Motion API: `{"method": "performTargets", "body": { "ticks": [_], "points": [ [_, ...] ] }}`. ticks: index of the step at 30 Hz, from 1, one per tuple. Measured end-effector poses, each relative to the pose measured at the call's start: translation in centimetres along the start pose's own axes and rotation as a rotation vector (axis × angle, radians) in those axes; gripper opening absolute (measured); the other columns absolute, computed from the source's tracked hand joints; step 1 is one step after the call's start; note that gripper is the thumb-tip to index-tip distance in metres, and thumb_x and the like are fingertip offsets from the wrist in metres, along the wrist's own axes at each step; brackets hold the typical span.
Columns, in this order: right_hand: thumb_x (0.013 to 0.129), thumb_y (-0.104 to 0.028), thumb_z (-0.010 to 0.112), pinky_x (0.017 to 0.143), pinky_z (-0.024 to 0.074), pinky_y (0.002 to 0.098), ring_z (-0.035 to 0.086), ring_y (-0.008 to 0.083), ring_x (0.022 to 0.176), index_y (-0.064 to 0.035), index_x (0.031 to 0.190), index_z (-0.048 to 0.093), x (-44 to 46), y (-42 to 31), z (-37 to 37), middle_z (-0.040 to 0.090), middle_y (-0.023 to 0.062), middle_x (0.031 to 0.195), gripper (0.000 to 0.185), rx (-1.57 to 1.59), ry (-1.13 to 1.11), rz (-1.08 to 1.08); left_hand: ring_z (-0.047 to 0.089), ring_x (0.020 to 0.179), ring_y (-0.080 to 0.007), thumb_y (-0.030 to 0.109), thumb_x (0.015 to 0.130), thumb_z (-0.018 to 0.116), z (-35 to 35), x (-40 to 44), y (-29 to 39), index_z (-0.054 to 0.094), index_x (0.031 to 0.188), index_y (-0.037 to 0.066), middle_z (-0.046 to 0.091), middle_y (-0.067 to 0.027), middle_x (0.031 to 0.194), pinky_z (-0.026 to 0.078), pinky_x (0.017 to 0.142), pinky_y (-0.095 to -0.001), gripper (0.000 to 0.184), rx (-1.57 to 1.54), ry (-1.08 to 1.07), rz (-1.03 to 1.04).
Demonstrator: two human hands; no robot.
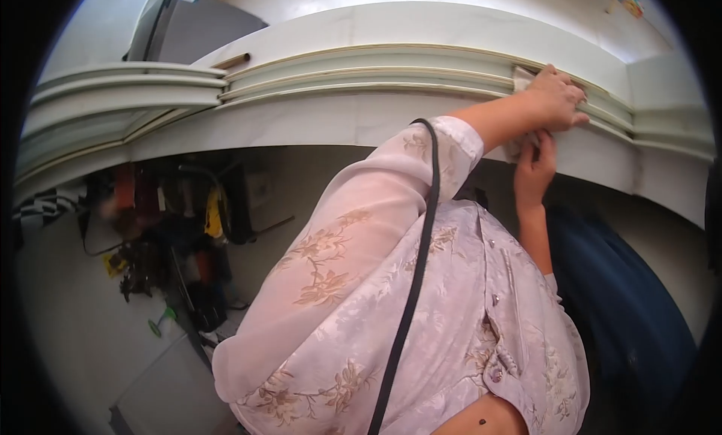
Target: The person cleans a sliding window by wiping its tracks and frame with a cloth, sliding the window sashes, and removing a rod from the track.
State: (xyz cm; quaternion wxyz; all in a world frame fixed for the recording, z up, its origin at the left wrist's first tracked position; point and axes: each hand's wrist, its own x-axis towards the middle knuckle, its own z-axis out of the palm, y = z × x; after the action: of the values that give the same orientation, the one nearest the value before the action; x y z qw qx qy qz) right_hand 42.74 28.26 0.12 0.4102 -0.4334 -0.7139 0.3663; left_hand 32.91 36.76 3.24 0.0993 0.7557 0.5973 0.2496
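Note:
My left hand is over the white window track at the upper right, its fingers bent down into the grooves. A whitish cloth shows beside and under it, gripped between the hand and the rails. Just below, at the sill's front edge, my right hand has its fingers closed around a hanging part of the same cloth. The left forearm crosses above the sill from a floral sleeve. Some fingertips are hidden in the cloth and track.
Sliding window frames stand at the left. Beyond the sill is a grey box-like object. Below left are cluttered items, some yellow. Dark blue fabric lies at the right. A black strap hangs across the shirt.

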Motion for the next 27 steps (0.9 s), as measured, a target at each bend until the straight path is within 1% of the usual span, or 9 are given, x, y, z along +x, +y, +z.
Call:
{"method": "performTargets", "body": {
  "ticks": [3,5,11,18,20,21,24,25,27],
  "points": [
    [0.071,0.005,0.045,0.073,0.0426,0.0338,0.053,0.0315,0.085,0.0008,0.095,0.053,0.1,-2.0,1.7,0.053,0.016,0.095,0.026,-0.032,-0.131,-0.111,0.052,0.096,-0.0188,0.048,0.078,0.044,-1.7,-3.8,-2.5,0.058,0.098,0.01,0.06,-0.0059,0.092,0.033,0.085,-0.0349,0.045,0.001,-0.006,-0.069],
    [0.068,0.007,0.046,0.073,0.0423,0.0354,0.052,0.033,0.085,-0.0023,0.094,0.055,-0.4,-3.7,4.0,0.054,0.0151,0.093,0.028,-0.046,-0.35,-0.255,0.054,0.093,-0.0199,0.046,0.079,0.045,-4.1,-8.1,-4.9,0.059,0.095,0.011,0.06,-0.0055,0.09,0.034,0.084,-0.0348,0.042,0.039,0.095,-0.183],
    [0.067,0.005,0.05,0.071,0.0437,0.0349,0.054,0.0287,0.082,-0.0092,0.096,0.057,-1.5,-8.6,12.6,0.056,0.0087,0.094,0.034,0.061,-0.656,-0.46,0.054,0.084,-0.0236,0.035,0.082,0.043,-13.6,-21.4,-12.4,0.058,0.085,0.011,0.06,-0.0056,0.083,0.035,0.082,-0.0352,0.029,0.156,0.149,-0.547],
    [0.068,0.007,0.048,0.07,0.044,0.0343,0.054,0.0274,0.081,-0.0099,0.097,0.057,-2.3,-12.9,21.7,0.055,0.0092,0.093,0.035,0.121,-0.792,-0.563,0.054,0.083,-0.0237,0.041,0.084,0.038,-19.1,-30.4,-17.9,0.056,0.084,0.011,0.06,-0.0061,0.084,0.032,0.086,-0.0363,0.036,0.364,0.227,-0.776],
    [0.068,0.006,0.047,0.07,0.0439,0.035,0.054,0.0276,0.081,-0.008,0.096,0.057,-2.1,-14.0,23.7,0.055,0.01,0.092,0.033,0.227,-0.799,-0.596,0.054,0.084,-0.0239,0.044,0.085,0.035,-20.3,-31.8,-18.4,0.056,0.085,0.011,0.059,-0.0063,0.087,0.03,0.089,-0.037,0.039,0.55,0.211,-0.897],
    [0.068,0.006,0.047,0.07,0.0439,0.035,0.054,0.0276,0.081,-0.008,0.096,0.057,-2.0,-14.6,24.6,0.055,0.01,0.092,0.033,0.229,-0.796,-0.596,0.054,0.087,-0.0241,0.049,0.084,0.032,-20.7,-32.3,-18.9,0.056,0.087,0.011,0.059,-0.0086,0.092,0.028,0.09,-0.037,0.045,0.643,0.194,-0.96],
    [0.068,0.005,0.047,0.071,0.0436,0.0349,0.053,0.0281,0.083,-0.0063,0.095,0.057,-2.2,-15.8,26.8,0.055,0.0107,0.091,0.031,0.241,-0.785,-0.607,0.054,0.089,-0.0273,0.05,0.082,0.033,-22.6,-33.9,-20.7,0.056,0.09,0.005,0.06,-0.0141,0.088,0.028,0.089,-0.0385,0.052,0.686,0.201,-1.133],
    [0.067,0.007,0.047,0.072,0.0434,0.0354,0.053,0.0288,0.084,-0.007,0.096,0.057,-2.4,-15.9,28.0,0.055,0.011,0.092,0.033,0.224,-0.805,-0.596,0.054,0.089,-0.0273,0.05,0.082,0.033,-23.2,-34.0,-21.3,0.056,0.09,0.005,0.06,-0.0141,0.088,0.028,0.089,-0.0385,0.052,0.686,0.199,-1.126],
    [0.066,0.009,0.046,0.073,0.0433,0.0359,0.053,0.0296,0.085,-0.0078,0.097,0.057,-2.6,-15.6,29.2,0.055,0.0113,0.093,0.036,0.207,-0.828,-0.582,0.056,0.082,-0.0291,0.048,0.083,0.031,-23.8,-34.0,-22.3,0.057,0.088,0.007,0.061,-0.0132,0.083,0.03,0.085,-0.0386,0.049,0.665,0.047,-1.279]
  ]
}}
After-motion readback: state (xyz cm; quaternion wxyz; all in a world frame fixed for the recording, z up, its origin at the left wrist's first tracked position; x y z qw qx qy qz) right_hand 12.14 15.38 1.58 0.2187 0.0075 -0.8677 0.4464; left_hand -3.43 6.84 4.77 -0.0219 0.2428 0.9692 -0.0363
